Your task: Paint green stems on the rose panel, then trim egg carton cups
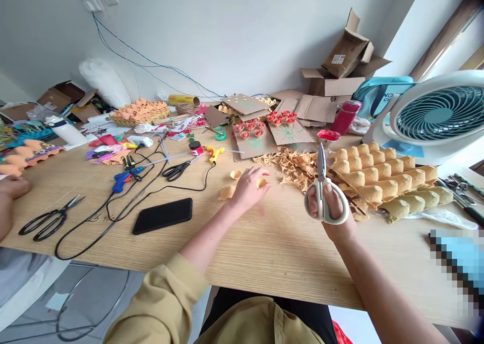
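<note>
My right hand (333, 205) is closed through the white handles of a pair of scissors (322, 183), blades shut and pointing up and away. My left hand (247, 188) reaches onto the wooden table (264, 243) with its fingertips pinched on a small yellow egg-carton cup (261, 183). Another cut cup (236, 174) and a torn scrap (227, 192) lie just left of that hand. A heap of cardboard cuttings (295, 165) sits between my hands, and a yellow egg carton (389, 183) lies upside down right of the scissors.
A black phone (162, 215), black scissors (51, 219), second black scissors (179, 170), glue guns (214, 153) with trailing cords and a red jar (195, 148) lie left. Painted red carton flowers (251, 128) rest on cardboard behind. A fan (438, 115) stands right. Another person's hand (11, 188) rests at the left edge.
</note>
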Available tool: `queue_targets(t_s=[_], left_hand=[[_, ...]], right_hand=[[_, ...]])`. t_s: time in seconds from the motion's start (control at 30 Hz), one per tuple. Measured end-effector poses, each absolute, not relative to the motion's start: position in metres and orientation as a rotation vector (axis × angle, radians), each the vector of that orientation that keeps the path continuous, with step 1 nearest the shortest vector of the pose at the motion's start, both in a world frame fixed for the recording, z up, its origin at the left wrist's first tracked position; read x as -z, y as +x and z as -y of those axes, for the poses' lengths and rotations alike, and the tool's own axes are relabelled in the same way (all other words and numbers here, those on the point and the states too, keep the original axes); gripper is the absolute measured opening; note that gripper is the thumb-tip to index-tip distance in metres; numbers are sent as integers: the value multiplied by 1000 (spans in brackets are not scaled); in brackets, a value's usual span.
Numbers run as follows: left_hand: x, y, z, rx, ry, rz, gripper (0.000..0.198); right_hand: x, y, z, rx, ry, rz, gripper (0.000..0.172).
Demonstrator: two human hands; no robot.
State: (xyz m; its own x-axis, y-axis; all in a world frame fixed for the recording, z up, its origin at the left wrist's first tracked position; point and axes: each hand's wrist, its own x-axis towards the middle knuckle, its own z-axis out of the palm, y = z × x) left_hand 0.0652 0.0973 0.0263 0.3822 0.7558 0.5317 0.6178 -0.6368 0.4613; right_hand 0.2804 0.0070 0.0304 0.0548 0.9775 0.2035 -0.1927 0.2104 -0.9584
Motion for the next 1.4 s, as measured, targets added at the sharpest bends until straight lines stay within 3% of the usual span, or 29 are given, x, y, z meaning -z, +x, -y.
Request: queue_targets(t_s=[0.13, 0.23, 0.57, 0.7, 0.97, 1.17, 1.4], left_hand=[[-12, 43, -100, -954, 2430, -1342, 47], [-1, 46, -103, -899, 2427, -1402, 55], [7, 54, -100, -1183, 2214, -1250, 44], [-4, 55, -89, -1221, 1722, -999, 35], [-19, 60, -74, -1034, 855, -601, 37], [-18, 59, -75, -973, 846, -583, 38], [-18, 59, -69, -1094, 1404, -713, 36]], right_hand=[[-28, 279, -5, -1166, -937, 1175, 40], [-27, 279, -5, -1199, -986, 1230, 42], [-25, 275, -7, -1278, -1067, 1389, 42], [-19, 274, -8, -1250, -1145, 1472, 41], [-19, 273, -9, -1176, -1227, 1532, 39], [-16, 272, -7, -1173, -1226, 1614, 34], [-25, 266, -4, -1053, -1274, 1698, 28]])
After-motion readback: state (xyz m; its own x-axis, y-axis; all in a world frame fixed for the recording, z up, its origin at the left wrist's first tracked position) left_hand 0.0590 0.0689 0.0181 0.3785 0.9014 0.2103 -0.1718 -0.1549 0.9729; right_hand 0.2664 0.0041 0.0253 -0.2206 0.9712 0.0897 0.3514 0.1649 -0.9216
